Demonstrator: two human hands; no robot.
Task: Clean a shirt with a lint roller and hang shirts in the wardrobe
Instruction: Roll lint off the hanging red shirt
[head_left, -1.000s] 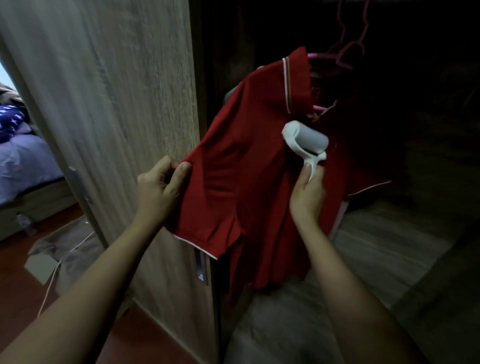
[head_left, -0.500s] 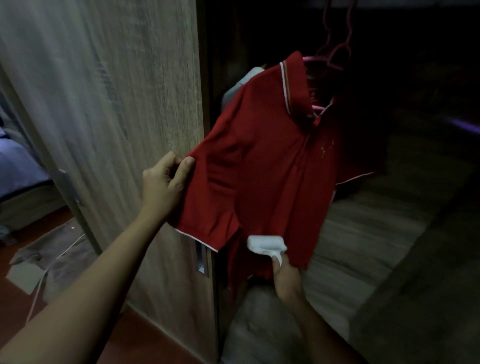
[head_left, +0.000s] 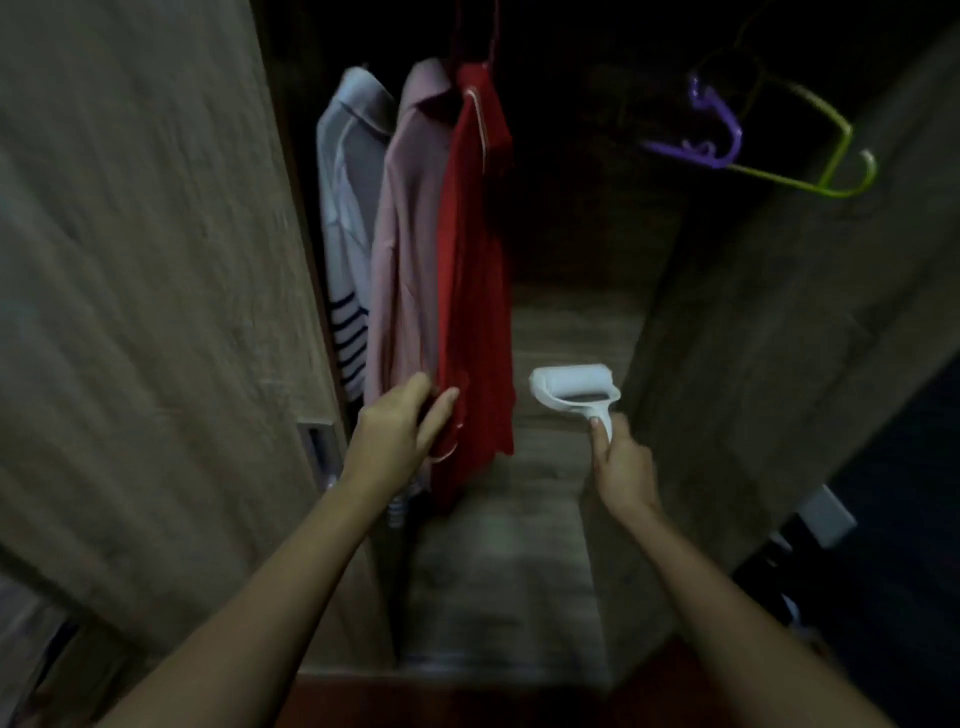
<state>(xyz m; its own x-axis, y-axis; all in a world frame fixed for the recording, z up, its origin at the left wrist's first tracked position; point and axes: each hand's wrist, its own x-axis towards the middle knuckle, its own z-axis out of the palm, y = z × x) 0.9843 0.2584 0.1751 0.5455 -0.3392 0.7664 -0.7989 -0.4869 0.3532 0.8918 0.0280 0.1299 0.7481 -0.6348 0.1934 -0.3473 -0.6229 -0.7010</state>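
Note:
A red polo shirt (head_left: 475, 270) hangs edge-on inside the dark wardrobe, to the right of a pink shirt (head_left: 408, 249) and a white shirt with navy stripes (head_left: 345, 228). My left hand (head_left: 397, 434) pinches the red shirt's lower edge, thumb and fingers curled on the cloth. My right hand (head_left: 621, 462) grips the handle of a white lint roller (head_left: 574, 389), held upright in the air to the right of the red shirt and apart from it.
The wardrobe's wooden left door (head_left: 145, 291) stands open close by my left arm, the right door (head_left: 810, 322) by my right. A purple hanger (head_left: 709, 130) and a green hanger (head_left: 826, 156) hang empty at upper right. The wooden wardrobe floor (head_left: 519, 545) lies below.
The red shirt has swung from spread flat toward me to hanging edge-on among the other shirts. My right hand carried the roller down off the shirt, then out to the right.

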